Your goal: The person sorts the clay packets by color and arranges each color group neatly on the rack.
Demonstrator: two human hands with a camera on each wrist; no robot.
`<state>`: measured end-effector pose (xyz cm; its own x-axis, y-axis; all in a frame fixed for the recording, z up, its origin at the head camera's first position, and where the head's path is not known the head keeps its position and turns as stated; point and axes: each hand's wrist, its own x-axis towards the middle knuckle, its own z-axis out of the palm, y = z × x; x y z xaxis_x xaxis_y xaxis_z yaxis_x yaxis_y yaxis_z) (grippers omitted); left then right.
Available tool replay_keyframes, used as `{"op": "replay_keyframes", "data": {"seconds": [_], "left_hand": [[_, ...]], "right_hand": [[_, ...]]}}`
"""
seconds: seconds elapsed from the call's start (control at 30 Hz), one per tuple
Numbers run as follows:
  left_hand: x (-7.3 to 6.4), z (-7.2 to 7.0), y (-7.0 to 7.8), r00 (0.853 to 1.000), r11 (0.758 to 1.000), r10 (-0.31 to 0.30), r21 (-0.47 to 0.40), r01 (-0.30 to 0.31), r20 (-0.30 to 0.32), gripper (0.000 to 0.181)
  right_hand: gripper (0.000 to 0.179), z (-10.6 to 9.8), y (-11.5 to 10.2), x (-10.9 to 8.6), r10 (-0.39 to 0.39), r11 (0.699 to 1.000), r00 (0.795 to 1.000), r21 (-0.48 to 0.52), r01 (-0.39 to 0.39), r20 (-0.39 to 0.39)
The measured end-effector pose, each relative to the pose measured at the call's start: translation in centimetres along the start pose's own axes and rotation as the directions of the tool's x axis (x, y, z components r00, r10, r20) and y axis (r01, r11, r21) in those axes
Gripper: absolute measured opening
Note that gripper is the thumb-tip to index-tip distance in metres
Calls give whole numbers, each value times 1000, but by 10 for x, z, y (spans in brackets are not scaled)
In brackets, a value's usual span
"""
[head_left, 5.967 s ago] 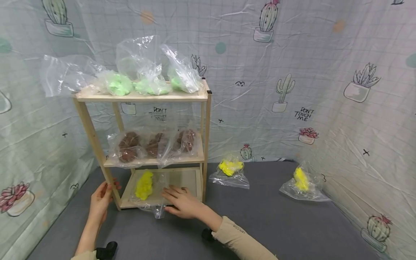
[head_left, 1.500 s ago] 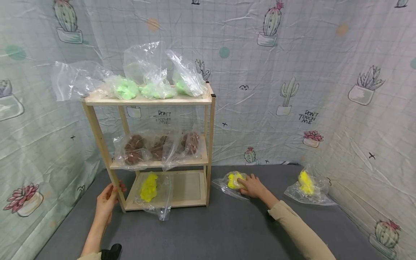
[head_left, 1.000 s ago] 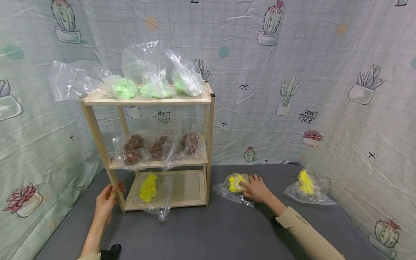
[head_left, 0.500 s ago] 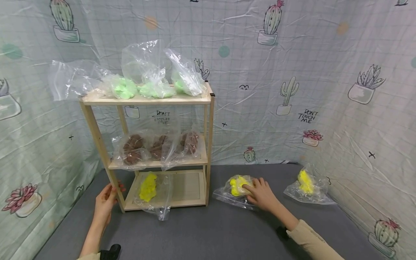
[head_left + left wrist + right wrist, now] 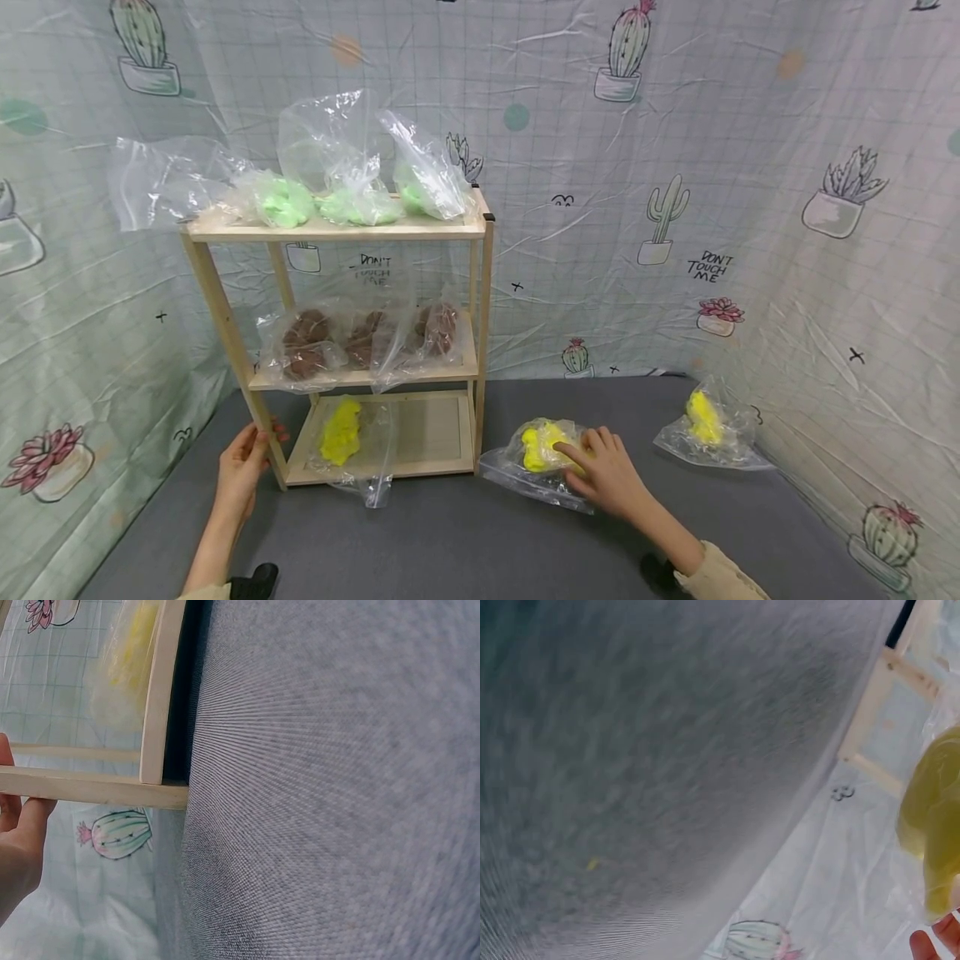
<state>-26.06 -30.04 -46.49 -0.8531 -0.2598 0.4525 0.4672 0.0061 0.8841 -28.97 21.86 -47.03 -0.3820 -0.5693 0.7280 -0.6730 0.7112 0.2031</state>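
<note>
My left hand (image 5: 242,467) grips the front left post (image 5: 225,325) of a three-tier wooden shelf (image 5: 337,235) near its foot; the left wrist view shows fingers and thumb around that post. Right of the shelf, my right hand (image 5: 611,475) holds a clear zip bag (image 5: 525,483) with a bright yellow lump (image 5: 542,446) inside. Its index finger lies over the lump; part of the grip is hidden. In the right wrist view the bagged lump (image 5: 934,802) shows at the right edge, above my fingertips. Another yellow lump in a bag (image 5: 341,433) lies on the bottom tier, left side.
Bags with brown lumps (image 5: 307,342) sit on the middle tier, and bags with light green lumps (image 5: 285,202) on the top. A third yellow bagged lump (image 5: 705,421) lies far right on the grey table (image 5: 450,542). Cactus-print cloth (image 5: 600,275) surrounds the table.
My right hand has left the bottom tier's bag and gone right to the loose yellow bag, which has since shifted slightly toward me and turned. My left hand stays on the post.
</note>
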Motion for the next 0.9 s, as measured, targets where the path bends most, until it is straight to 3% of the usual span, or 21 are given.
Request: {"op": "replay_keyframes", "data": {"seconds": [0.27, 0.53, 0.9], "left_hand": [[-1, -3, -1, 1000, 1000, -14, -13, 14, 21, 29], [0, -1, 1, 1000, 999, -29, 43, 28, 12, 31], [-2, 0, 3, 1000, 1000, -13, 27, 13, 0, 32]], "right_hand": [[31, -10, -22, 9, -56, 997, 995, 44, 60, -87], [29, -8, -52, 30, -94, 989, 968, 93, 118, -231], [29, 8, -95, 64, -101, 994, 962, 19, 110, -254]]}}
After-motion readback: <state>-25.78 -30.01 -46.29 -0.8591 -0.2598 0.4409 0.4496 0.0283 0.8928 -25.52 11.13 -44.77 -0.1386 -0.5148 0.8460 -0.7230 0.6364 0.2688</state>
